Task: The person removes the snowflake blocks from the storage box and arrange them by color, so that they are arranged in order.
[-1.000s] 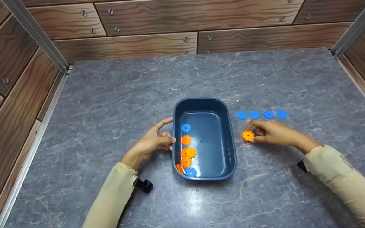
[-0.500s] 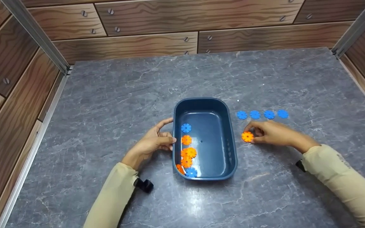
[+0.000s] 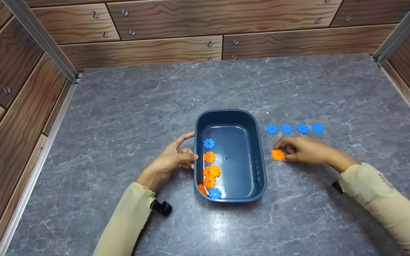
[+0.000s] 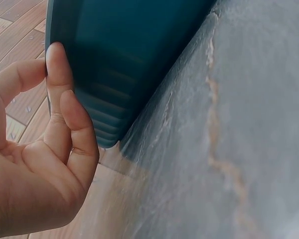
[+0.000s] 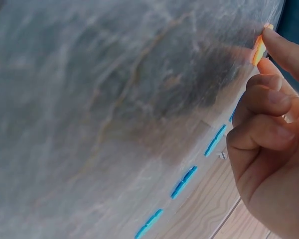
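Note:
A dark blue plastic tub (image 3: 240, 160) stands on the grey table in the head view. My left hand (image 3: 173, 156) grips its left rim, thumb on the rim and fingers against the outer wall, as the left wrist view shows on the tub's side (image 4: 119, 50). To the right of the tub, my right hand (image 3: 306, 149) pinches an orange notched disc (image 3: 278, 154) by its edge between thumb and index finger. That orange disc (image 5: 259, 50) lies at the table surface in the right wrist view. Inside the tub are several orange discs (image 3: 209, 157) and two blue discs (image 3: 209, 143).
A row of several blue notched discs (image 3: 287, 128) lies flat on the table just beyond my right hand. Wood-patterned panels (image 3: 169, 21) wall the table at the back and sides. Metal posts (image 3: 45, 39) rise at the back corners.
The orange disc has shifted slightly toward me and a touch left, with my right hand moving along. My left hand keeps its grip on the tub.

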The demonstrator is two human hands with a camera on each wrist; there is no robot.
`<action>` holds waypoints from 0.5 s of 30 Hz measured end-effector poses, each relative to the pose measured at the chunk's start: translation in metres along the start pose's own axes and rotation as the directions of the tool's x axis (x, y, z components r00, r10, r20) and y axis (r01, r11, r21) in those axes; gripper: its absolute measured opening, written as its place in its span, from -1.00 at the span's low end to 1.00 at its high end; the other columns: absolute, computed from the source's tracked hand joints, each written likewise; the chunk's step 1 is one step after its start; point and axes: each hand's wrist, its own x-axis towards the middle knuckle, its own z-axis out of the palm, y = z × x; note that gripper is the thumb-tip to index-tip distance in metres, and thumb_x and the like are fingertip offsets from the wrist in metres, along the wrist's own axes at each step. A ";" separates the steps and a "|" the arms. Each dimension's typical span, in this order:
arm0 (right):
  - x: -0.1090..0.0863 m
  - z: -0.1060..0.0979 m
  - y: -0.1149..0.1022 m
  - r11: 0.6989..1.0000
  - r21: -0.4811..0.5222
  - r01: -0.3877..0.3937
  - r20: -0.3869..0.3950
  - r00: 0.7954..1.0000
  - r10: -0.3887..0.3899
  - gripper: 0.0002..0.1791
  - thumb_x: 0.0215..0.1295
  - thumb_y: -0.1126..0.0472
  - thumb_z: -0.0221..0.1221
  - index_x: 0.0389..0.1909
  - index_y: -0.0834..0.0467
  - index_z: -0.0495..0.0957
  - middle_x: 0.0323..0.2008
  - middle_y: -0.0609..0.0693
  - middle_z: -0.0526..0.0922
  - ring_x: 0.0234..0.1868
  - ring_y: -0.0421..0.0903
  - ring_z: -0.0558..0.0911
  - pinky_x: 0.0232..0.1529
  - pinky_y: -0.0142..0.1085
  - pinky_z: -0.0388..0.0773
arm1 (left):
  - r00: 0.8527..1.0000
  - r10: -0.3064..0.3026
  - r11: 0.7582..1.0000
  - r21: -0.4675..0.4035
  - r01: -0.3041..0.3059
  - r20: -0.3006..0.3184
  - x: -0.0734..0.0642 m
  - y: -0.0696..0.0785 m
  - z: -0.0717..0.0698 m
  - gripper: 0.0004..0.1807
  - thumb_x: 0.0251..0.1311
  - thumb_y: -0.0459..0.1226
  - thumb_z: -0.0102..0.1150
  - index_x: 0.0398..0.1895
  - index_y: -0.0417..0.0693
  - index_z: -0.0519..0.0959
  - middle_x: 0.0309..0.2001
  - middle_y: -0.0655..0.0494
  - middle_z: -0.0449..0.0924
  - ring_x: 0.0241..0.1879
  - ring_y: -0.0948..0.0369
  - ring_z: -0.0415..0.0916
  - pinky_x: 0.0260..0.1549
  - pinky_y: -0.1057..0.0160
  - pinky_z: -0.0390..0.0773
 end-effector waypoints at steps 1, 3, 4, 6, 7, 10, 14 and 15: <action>0.000 0.000 -0.001 1.000 0.002 -0.007 -0.001 1.000 0.007 -0.66 0.17 0.23 0.31 -0.02 0.09 0.56 -0.53 -0.14 0.42 -0.52 -0.31 0.34 -0.46 -0.44 0.32 | 1.000 -0.001 1.000 -0.001 0.001 -0.001 0.000 0.000 0.000 -0.13 0.12 -0.49 0.16 0.49 0.03 0.03 -0.57 0.18 0.56 -0.61 0.26 0.54 -0.48 0.33 0.58; -0.001 -0.002 -0.004 1.000 0.006 -0.020 -0.008 1.000 0.020 -0.65 0.17 0.21 0.31 0.00 0.09 0.55 -0.52 -0.15 0.42 -0.51 -0.30 0.35 -0.44 -0.43 0.33 | 1.000 -0.004 1.000 -0.001 0.004 -0.003 0.000 0.000 0.000 -0.12 0.12 -0.49 0.16 0.49 0.04 0.03 -0.57 0.18 0.56 -0.61 0.25 0.54 -0.48 0.33 0.57; -0.002 -0.003 -0.006 1.000 0.012 -0.028 -0.014 1.000 0.028 -0.63 0.17 0.20 0.32 0.01 0.10 0.54 -0.51 -0.15 0.42 -0.50 -0.30 0.36 -0.43 -0.43 0.34 | 1.000 -0.005 1.000 0.001 0.005 -0.004 0.000 0.000 0.000 -0.12 0.12 -0.49 0.16 0.49 0.04 0.03 -0.58 0.18 0.56 -0.61 0.25 0.54 -0.48 0.33 0.57; -0.003 -0.006 -0.011 0.999 0.014 -0.049 -0.028 0.998 0.049 -0.60 0.16 0.19 0.32 0.04 0.11 0.53 -0.49 -0.14 0.43 -0.48 -0.28 0.37 -0.41 -0.41 0.35 | 1.000 -0.007 1.000 0.007 0.007 -0.006 0.000 0.001 0.000 -0.12 0.12 -0.48 0.16 0.49 0.05 0.03 -0.58 0.18 0.56 -0.60 0.24 0.54 -0.47 0.33 0.56; -0.004 -0.008 -0.014 0.998 0.011 -0.057 -0.038 0.998 0.058 -0.59 0.16 0.19 0.32 0.05 0.11 0.52 -0.48 -0.14 0.43 -0.47 -0.27 0.38 -0.40 -0.41 0.35 | 1.000 -0.007 1.000 0.011 0.007 -0.005 0.000 0.001 0.000 -0.12 0.12 -0.48 0.16 0.49 0.05 0.02 -0.58 0.18 0.56 -0.60 0.24 0.54 -0.47 0.33 0.56; -0.007 -0.012 -0.023 0.997 0.015 -0.070 -0.059 0.996 0.071 -0.55 0.18 0.17 0.31 0.09 0.12 0.49 -0.43 -0.12 0.45 -0.45 -0.24 0.40 -0.40 -0.39 0.37 | 1.000 -0.004 1.000 0.017 0.004 0.002 0.000 0.001 0.000 -0.12 0.12 -0.47 0.16 0.49 0.05 0.02 -0.57 0.19 0.56 -0.60 0.24 0.54 -0.47 0.33 0.55; -0.010 -0.016 -0.034 0.996 0.046 -0.071 -0.075 0.994 0.074 -0.52 0.18 0.14 0.31 0.13 0.11 0.46 -0.38 -0.07 0.46 -0.46 -0.24 0.40 -0.42 -0.39 0.37 | 1.000 -0.002 1.000 0.018 0.002 0.009 0.000 0.001 0.000 -0.12 0.13 -0.47 0.16 0.49 0.05 0.01 -0.57 0.18 0.55 -0.60 0.24 0.54 -0.47 0.33 0.54; -0.011 -0.016 -0.036 0.996 0.055 -0.067 -0.080 0.994 0.071 -0.50 0.17 0.13 0.32 0.13 0.11 0.46 -0.37 -0.05 0.47 -0.46 -0.24 0.40 -0.43 -0.40 0.37 | 1.000 -0.002 1.000 0.017 0.002 0.008 0.000 0.001 0.000 -0.12 0.13 -0.47 0.16 0.49 0.05 0.01 -0.57 0.18 0.55 -0.60 0.24 0.54 -0.47 0.33 0.54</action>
